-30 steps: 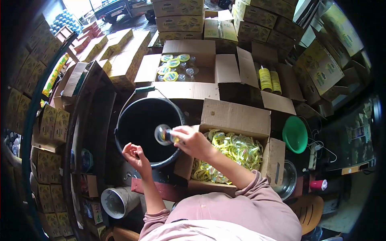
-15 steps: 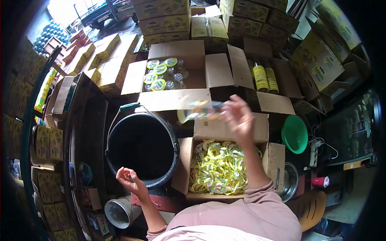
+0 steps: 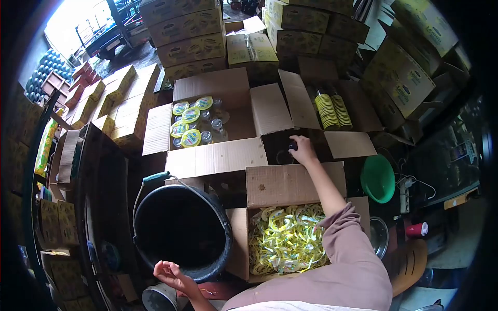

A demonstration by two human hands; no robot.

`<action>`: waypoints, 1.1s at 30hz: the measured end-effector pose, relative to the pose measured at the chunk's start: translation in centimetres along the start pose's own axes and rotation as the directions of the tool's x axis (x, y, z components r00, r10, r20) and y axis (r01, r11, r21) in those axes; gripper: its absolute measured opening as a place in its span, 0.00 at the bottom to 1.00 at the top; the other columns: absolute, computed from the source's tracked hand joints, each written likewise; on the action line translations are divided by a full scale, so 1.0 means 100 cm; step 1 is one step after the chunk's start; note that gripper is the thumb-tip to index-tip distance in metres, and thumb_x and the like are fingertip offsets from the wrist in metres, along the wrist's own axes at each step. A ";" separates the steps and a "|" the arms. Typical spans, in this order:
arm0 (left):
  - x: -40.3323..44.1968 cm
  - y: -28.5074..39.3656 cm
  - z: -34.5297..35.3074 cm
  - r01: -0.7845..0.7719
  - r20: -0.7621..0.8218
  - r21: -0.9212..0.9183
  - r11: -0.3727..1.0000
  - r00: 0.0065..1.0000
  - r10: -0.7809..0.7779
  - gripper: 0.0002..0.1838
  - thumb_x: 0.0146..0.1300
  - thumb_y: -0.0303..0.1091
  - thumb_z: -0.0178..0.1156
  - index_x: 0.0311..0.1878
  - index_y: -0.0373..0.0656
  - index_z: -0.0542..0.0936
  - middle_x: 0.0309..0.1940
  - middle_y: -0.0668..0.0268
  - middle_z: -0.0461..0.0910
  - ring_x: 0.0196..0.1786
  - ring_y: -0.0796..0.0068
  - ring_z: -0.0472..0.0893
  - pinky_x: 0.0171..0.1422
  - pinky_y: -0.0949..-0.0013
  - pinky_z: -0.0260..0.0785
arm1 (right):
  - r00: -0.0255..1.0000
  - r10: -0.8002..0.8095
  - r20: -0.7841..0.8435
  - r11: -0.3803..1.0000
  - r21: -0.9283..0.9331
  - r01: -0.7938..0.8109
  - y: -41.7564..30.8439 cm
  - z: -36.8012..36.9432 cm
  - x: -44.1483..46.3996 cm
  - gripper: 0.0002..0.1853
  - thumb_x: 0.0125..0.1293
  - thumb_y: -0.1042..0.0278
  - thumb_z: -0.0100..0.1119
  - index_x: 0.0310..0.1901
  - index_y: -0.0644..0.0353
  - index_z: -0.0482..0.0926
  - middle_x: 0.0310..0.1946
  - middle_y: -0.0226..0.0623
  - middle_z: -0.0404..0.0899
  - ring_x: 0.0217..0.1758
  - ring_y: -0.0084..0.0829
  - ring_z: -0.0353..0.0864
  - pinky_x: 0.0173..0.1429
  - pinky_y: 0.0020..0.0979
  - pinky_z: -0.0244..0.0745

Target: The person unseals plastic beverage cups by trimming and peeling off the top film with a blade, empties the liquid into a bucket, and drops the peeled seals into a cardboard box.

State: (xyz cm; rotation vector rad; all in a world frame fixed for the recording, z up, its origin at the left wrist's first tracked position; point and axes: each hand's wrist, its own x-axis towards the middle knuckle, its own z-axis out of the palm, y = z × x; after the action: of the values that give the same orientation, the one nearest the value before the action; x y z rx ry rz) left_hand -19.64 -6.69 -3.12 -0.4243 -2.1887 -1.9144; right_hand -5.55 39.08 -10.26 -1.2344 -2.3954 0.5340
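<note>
My right hand (image 3: 305, 151) reaches forward past the box of scraps, into the dark gap between the open cartons. Its fingers close around a small black object (image 3: 293, 145), whose kind I cannot make out. Near the front rim of the black bucket (image 3: 226, 223) hovers my left hand (image 3: 175, 276), palm up, fingers loosely bent and holding nothing. Below my right forearm, a cardboard box (image 3: 295, 181) holds a heap of yellow-and-clear plastic strips (image 3: 288, 241). Beyond the bucket, several clear cups with printed yellow lids (image 3: 190, 115) sit in an open carton (image 3: 207, 159).
Two stacks of yellow-rimmed cups (image 3: 333, 111) lie in another open carton at right. A green basin (image 3: 377, 179), a power strip (image 3: 405, 199) and a red cup (image 3: 415, 229) are nearby. Stacked printed cartons (image 3: 189, 46) stand behind; a grey pail (image 3: 158, 299) is at lower left.
My right hand has moved forward into the gap between cartons; the blurred, yellow-edged clear thing beside it no longer shows. My left hand stays near the bucket rim. The view has shifted.
</note>
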 end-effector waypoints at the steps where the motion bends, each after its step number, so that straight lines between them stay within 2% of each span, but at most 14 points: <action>1: 0.000 0.000 0.000 0.008 0.002 0.002 1.000 1.000 -0.008 0.13 0.59 0.29 0.49 0.48 0.43 0.65 0.31 0.70 0.65 0.32 0.82 0.64 0.36 0.80 0.58 | 1.000 -0.003 0.004 1.000 -0.016 0.003 0.003 0.007 0.000 0.22 0.40 0.71 0.68 0.42 0.61 0.77 0.38 0.46 0.76 0.44 0.44 0.75 0.50 0.36 0.72; 7: -0.001 0.006 0.000 0.077 -0.001 0.024 0.997 0.997 -0.077 0.11 0.56 0.26 0.49 0.44 0.43 0.65 0.31 0.69 0.64 0.34 0.81 0.65 0.37 0.80 0.59 | 0.997 -0.014 0.070 1.000 -0.011 0.015 0.008 0.008 0.001 0.28 0.34 0.63 0.73 0.43 0.58 0.78 0.41 0.46 0.76 0.47 0.42 0.75 0.54 0.35 0.70; 10: -0.003 -0.002 -0.004 0.050 -0.005 0.013 0.999 0.999 -0.050 0.12 0.56 0.27 0.49 0.44 0.43 0.66 0.32 0.69 0.64 0.34 0.81 0.66 0.38 0.80 0.60 | 0.958 -0.102 -0.268 0.980 0.136 0.143 -0.026 -0.008 -0.007 0.18 0.43 0.59 0.71 0.34 0.60 0.81 0.41 0.46 0.76 0.44 0.41 0.76 0.52 0.35 0.71; 13: -0.003 0.001 -0.002 0.039 -0.028 0.049 0.998 0.999 -0.038 0.11 0.59 0.31 0.49 0.44 0.44 0.65 0.30 0.69 0.64 0.31 0.82 0.64 0.37 0.80 0.58 | 0.982 -0.032 -0.186 0.667 0.728 0.159 -0.107 -0.026 -0.033 0.12 0.50 0.59 0.66 0.29 0.60 0.82 0.40 0.44 0.76 0.43 0.39 0.77 0.50 0.36 0.72; 14: -0.003 0.000 -0.001 0.032 -0.038 0.038 0.999 0.999 -0.031 0.10 0.59 0.30 0.49 0.44 0.44 0.65 0.29 0.69 0.64 0.31 0.82 0.64 0.37 0.80 0.58 | 0.983 -0.115 -0.142 0.566 0.804 0.182 -0.140 -0.033 -0.046 0.08 0.53 0.64 0.63 0.26 0.59 0.82 0.40 0.42 0.77 0.44 0.35 0.76 0.49 0.36 0.70; 16: -0.003 -0.003 -0.002 0.017 -0.046 0.018 1.000 0.999 -0.016 0.10 0.58 0.29 0.49 0.44 0.44 0.65 0.29 0.69 0.65 0.30 0.82 0.64 0.37 0.80 0.58 | 0.906 -0.413 -0.091 0.602 0.719 0.347 -0.190 -0.044 -0.070 0.05 0.52 0.68 0.61 0.24 0.57 0.83 0.42 0.41 0.77 0.50 0.32 0.71 0.54 0.34 0.64; 17: -0.005 -0.002 -0.004 0.079 -0.040 -0.021 0.997 0.996 -0.080 0.11 0.55 0.28 0.51 0.42 0.43 0.65 0.36 0.66 0.63 0.35 0.80 0.66 0.39 0.78 0.61 | 0.866 -0.496 -0.063 0.525 0.773 0.357 -0.208 -0.031 -0.082 0.04 0.51 0.68 0.62 0.23 0.56 0.83 0.43 0.41 0.77 0.51 0.33 0.71 0.54 0.35 0.62; 19: -0.006 -0.006 -0.004 0.014 -0.060 0.006 1.000 0.998 -0.014 0.11 0.57 0.28 0.49 0.43 0.43 0.65 0.31 0.68 0.64 0.32 0.81 0.65 0.37 0.79 0.59 | 0.749 -0.659 -0.073 0.502 0.698 0.510 -0.244 -0.023 -0.101 0.06 0.47 0.68 0.65 0.18 0.58 0.81 0.45 0.40 0.75 0.53 0.34 0.69 0.59 0.36 0.57; 20: -0.006 -0.008 -0.004 -0.018 -0.070 0.022 1.000 0.997 0.020 0.10 0.57 0.28 0.49 0.44 0.44 0.65 0.29 0.69 0.65 0.30 0.82 0.64 0.35 0.80 0.58 | 0.666 -0.746 0.001 0.504 0.655 0.563 -0.249 -0.018 -0.110 0.05 0.44 0.68 0.66 0.24 0.57 0.81 0.50 0.38 0.73 0.58 0.37 0.65 0.62 0.40 0.51; 23: -0.005 -0.007 -0.007 -0.026 -0.046 0.006 1.000 0.999 0.027 0.11 0.57 0.29 0.50 0.44 0.44 0.65 0.30 0.68 0.65 0.30 0.82 0.64 0.35 0.80 0.58 | 0.540 -0.799 0.264 0.588 0.528 0.613 -0.261 -0.008 -0.124 0.19 0.43 0.67 0.66 0.41 0.43 0.77 0.60 0.36 0.61 0.65 0.39 0.56 0.60 0.49 0.47; 26: -0.005 -0.006 -0.006 -0.051 -0.027 -0.004 0.999 0.998 0.051 0.12 0.56 0.32 0.51 0.43 0.44 0.64 0.29 0.68 0.65 0.29 0.81 0.64 0.33 0.80 0.58 | 0.574 -0.813 0.094 0.517 0.570 0.638 -0.260 -0.005 -0.095 0.15 0.43 0.65 0.67 0.37 0.46 0.78 0.57 0.38 0.65 0.63 0.40 0.59 0.62 0.46 0.47; 29: -0.005 -0.005 -0.006 -0.063 -0.033 0.015 0.998 0.997 0.063 0.13 0.56 0.35 0.53 0.43 0.45 0.64 0.28 0.68 0.64 0.29 0.81 0.64 0.32 0.80 0.58 | 0.768 -0.626 -0.132 0.551 0.623 0.556 -0.237 0.030 -0.026 0.15 0.42 0.67 0.67 0.34 0.56 0.77 0.47 0.41 0.72 0.54 0.40 0.68 0.59 0.39 0.60; 31: -0.005 -0.004 -0.006 -0.032 -0.048 -0.006 0.999 0.998 0.032 0.12 0.55 0.33 0.53 0.40 0.45 0.63 0.27 0.68 0.63 0.30 0.78 0.64 0.35 0.76 0.58 | 0.815 -0.563 -0.139 0.764 0.287 0.577 -0.211 0.062 0.032 0.22 0.43 0.71 0.64 0.44 0.56 0.74 0.45 0.40 0.70 0.53 0.42 0.68 0.57 0.39 0.66; 33: -0.006 -0.004 -0.006 -0.010 -0.064 0.004 1.000 0.998 0.011 0.12 0.54 0.31 0.52 0.39 0.46 0.62 0.26 0.68 0.61 0.30 0.77 0.64 0.36 0.75 0.58 | 0.906 -0.419 0.055 0.902 0.142 0.409 -0.185 0.102 0.081 0.27 0.45 0.70 0.63 0.52 0.51 0.71 0.52 0.38 0.66 0.53 0.42 0.68 0.58 0.37 0.67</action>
State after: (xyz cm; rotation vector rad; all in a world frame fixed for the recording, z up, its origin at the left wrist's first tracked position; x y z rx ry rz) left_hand -19.24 -7.37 -3.62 -0.3681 -2.1451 -1.8919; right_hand -27.53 34.24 -8.37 -0.6268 -2.5477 0.5994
